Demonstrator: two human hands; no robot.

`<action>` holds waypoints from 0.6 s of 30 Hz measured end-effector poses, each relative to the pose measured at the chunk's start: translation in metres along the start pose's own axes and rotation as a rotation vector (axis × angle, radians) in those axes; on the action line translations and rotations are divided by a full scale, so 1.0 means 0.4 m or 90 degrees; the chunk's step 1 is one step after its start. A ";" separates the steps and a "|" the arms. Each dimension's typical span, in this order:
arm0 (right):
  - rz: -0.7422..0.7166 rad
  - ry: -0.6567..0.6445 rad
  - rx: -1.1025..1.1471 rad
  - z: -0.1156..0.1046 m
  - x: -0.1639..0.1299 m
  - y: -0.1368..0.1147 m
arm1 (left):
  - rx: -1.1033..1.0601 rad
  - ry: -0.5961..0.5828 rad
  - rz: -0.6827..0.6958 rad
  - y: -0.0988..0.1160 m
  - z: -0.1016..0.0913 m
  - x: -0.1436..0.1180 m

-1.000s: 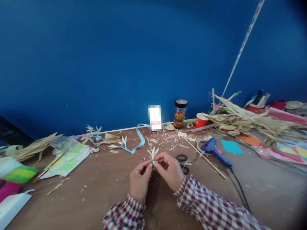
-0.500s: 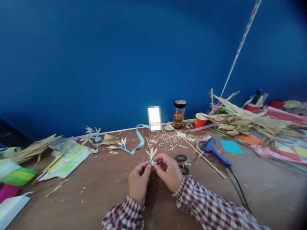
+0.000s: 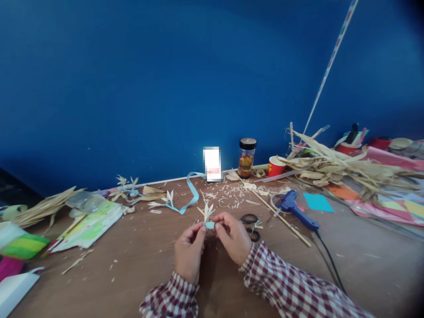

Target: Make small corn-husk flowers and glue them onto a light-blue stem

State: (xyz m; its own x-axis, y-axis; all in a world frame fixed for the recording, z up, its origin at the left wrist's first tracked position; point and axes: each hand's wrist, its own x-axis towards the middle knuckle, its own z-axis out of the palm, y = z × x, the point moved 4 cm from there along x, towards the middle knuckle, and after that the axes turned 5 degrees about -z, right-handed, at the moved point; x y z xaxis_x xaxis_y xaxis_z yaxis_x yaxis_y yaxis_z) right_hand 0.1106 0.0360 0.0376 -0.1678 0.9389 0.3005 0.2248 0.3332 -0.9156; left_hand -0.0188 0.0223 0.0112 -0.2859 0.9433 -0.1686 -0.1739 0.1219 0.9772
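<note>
Between the fingers of my left hand (image 3: 189,251) is the base of a small pale husk flower (image 3: 207,213), its pointed petals standing upward. A short light-blue strip (image 3: 210,225) stretches sideways across the flower's base. Its right end is pinched by the thumb and forefinger of my right hand (image 3: 234,237). Both hands are closed over the middle of the brown table. Just right of my right hand lie black-handled scissors (image 3: 249,219), partly hidden by it. Behind the hands, another husk flower sprig (image 3: 169,199) is joined to a curling blue ribbon (image 3: 191,201).
A blue glue gun (image 3: 298,210) with a cord lies to the right beside a thin stick (image 3: 285,218) and a cyan paper square (image 3: 318,202). A lidded jar (image 3: 247,159), red paper cup (image 3: 276,167) and husk pile (image 3: 338,163) stand behind. Husk scraps litter the table (image 3: 132,274).
The light-blue strip now shows more of its length, drawn out flat between my hands. My left hand has shifted slightly left, away from the right.
</note>
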 end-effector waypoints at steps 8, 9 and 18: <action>-0.003 -0.007 -0.009 -0.004 0.000 -0.023 | -0.016 -0.048 -0.015 -0.007 0.006 -0.004; 0.007 -0.004 -0.005 -0.004 -0.001 -0.022 | -0.020 -0.055 -0.018 -0.009 0.007 -0.004; 0.078 0.018 0.092 0.005 0.000 0.003 | -0.033 -0.050 -0.037 -0.020 0.008 -0.001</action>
State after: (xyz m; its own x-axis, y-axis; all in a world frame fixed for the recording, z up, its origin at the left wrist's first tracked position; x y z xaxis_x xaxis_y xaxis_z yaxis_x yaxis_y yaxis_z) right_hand 0.1091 0.0361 0.0360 -0.1199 0.9745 0.1895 0.1009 0.2019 -0.9742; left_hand -0.0145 0.0219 0.0038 -0.1991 0.9566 -0.2128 -0.2375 0.1636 0.9575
